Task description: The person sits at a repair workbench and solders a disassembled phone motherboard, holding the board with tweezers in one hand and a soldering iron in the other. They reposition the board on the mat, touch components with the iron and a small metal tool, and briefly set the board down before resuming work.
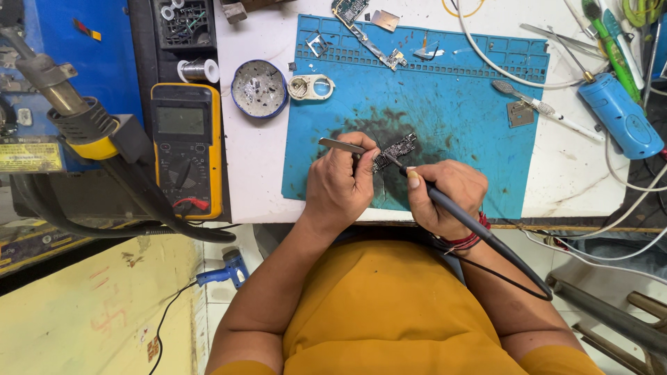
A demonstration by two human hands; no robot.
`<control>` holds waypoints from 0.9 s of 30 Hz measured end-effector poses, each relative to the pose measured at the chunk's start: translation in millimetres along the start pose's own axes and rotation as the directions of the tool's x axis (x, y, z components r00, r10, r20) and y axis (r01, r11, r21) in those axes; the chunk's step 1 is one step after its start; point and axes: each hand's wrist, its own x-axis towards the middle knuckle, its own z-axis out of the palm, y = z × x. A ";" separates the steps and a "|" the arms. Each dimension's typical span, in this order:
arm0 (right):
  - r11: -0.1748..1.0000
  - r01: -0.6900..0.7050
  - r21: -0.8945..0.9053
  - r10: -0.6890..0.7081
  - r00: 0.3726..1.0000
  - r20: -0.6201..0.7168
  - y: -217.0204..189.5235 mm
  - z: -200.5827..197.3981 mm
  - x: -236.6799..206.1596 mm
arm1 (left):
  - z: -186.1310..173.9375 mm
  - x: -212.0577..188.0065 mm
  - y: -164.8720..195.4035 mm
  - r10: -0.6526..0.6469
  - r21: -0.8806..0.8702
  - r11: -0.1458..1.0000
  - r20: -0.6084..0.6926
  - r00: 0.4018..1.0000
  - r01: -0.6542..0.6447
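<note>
On the stained blue silicone mat (pixel 458 90) my left hand (pixel 338 182) pinches steel tweezers (pixel 342 145) beside the small dark circuit board (pixel 394 151), whose long axis slants up-right, while my right hand (pixel 445 196) grips the black soldering iron (pixel 479 232), tip touching it.

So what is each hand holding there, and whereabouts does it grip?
The left hand pinches thin metal tweezers near their tips. The right hand holds a slim black corded soldering iron low on its handle, pen-style, tip on the small dark circuit board.

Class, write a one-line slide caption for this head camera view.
Left hand holds tweezers and right hand a soldering iron over a small circuit board on a blue mat.
</note>
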 end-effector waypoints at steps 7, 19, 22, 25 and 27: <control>1.000 -0.006 0.000 0.006 1.000 0.002 0.7 -9.7 -8.4 | 8.4 -7.5 6.2 -0.006 -0.005 1.000 0.000 1.000 0.006; 1.000 -0.007 -0.002 0.007 0.999 -0.037 -2.3 -1.8 -18.7 | 3.8 -18.0 -0.4 -0.005 0.012 1.000 -0.005 1.000 0.005; 0.999 0.000 -0.046 -0.004 0.996 -0.094 -1.5 7.2 -19.0 | -2.5 -18.8 -6.5 0.014 0.011 1.000 -0.009 1.000 -0.014; 0.998 -0.022 -0.063 0.016 0.995 -0.099 1.1 10.9 -22.8 | -2.9 -19.9 -9.6 0.012 0.008 1.000 -0.017 1.000 -0.011; 1.000 0.001 -0.032 -0.002 0.999 -0.051 6.5 10.8 -24.3 | 0.3 -18.6 -11.7 0.010 0.020 1.000 -0.013 1.000 -0.010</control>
